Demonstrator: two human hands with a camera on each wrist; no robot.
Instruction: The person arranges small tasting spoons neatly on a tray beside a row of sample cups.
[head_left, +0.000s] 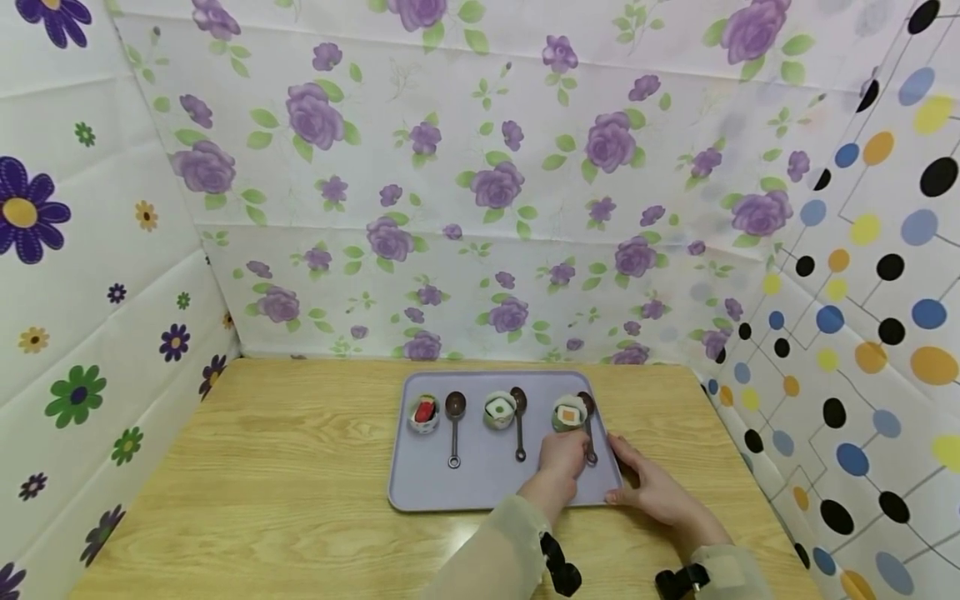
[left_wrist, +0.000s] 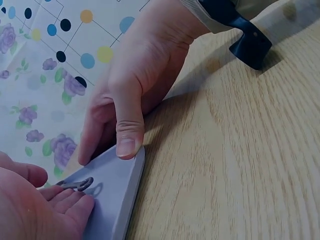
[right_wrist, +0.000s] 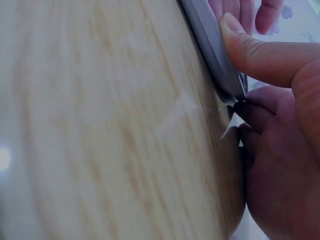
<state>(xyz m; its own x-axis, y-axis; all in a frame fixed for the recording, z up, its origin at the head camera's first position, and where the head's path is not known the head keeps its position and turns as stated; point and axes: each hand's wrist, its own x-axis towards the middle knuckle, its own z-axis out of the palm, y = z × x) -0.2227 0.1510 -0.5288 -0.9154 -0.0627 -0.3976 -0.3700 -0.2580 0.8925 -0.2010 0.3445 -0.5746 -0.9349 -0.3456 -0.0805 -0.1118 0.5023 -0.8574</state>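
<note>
A lavender tray (head_left: 465, 487) lies on the table with three small cups in a row, each with a brown spoon to its right. My left hand (head_left: 561, 462) is over the tray's right part, just below the right cup (head_left: 558, 422) and beside the right spoon (head_left: 590, 446). In the left wrist view its fingers lie loosely bent near the spoon's ring end (left_wrist: 84, 184); no held thing shows. My right hand (head_left: 663, 492) grips the tray's near right corner, thumb on the near rim and fingers along the right side.
The left cup (head_left: 423, 428) holds a red-topped sushi piece (head_left: 425, 410). In the middle cup (head_left: 498, 423) is a white, green-centred piece, in the right one an orange-centred piece (head_left: 568, 414). The left spoon (head_left: 454, 425) and middle spoon (head_left: 519, 429) lie handles nearest me. Patterned cloth walls surround the wooden table (head_left: 262, 467).
</note>
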